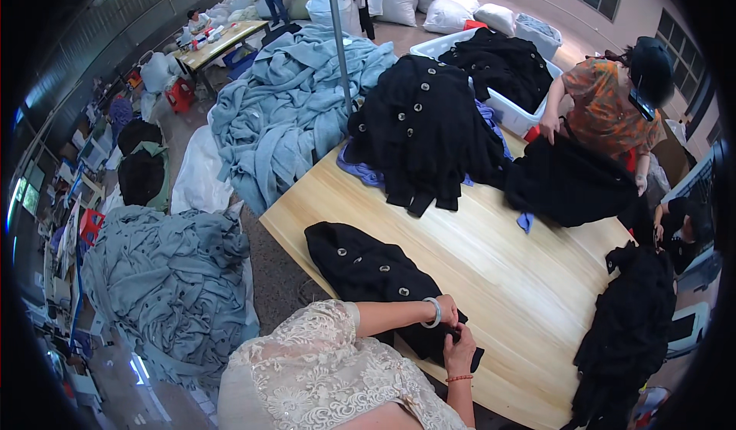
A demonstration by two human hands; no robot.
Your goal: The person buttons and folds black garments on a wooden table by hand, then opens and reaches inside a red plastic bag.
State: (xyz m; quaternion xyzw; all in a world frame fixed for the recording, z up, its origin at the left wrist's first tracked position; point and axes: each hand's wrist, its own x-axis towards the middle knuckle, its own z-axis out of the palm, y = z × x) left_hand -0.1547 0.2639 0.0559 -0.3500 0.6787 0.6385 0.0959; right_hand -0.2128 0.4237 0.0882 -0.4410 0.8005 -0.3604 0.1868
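In front of me a black buttoned cardigan point(374, 265) lies along the near edge of the table, large round buttons facing up. My left hand point(447, 310), with a pale bangle at the wrist, is closed in a pinch over the garment's right part. Just below it my right hand point(460, 351), wearing a red bracelet, has its fingers bent around the black fabric. The fingertips of both hands nearly meet there. What lies right between them is too small to make out.
The wooden table point(506, 307) spreads ahead. A black cardigan pile point(429, 127) lies at its far side, more black garments point(629, 326) at the right. Across it a co-worker point(606, 108) handles a black garment point(571, 181). Grey-blue knit heaps point(284, 100) stand at the left.
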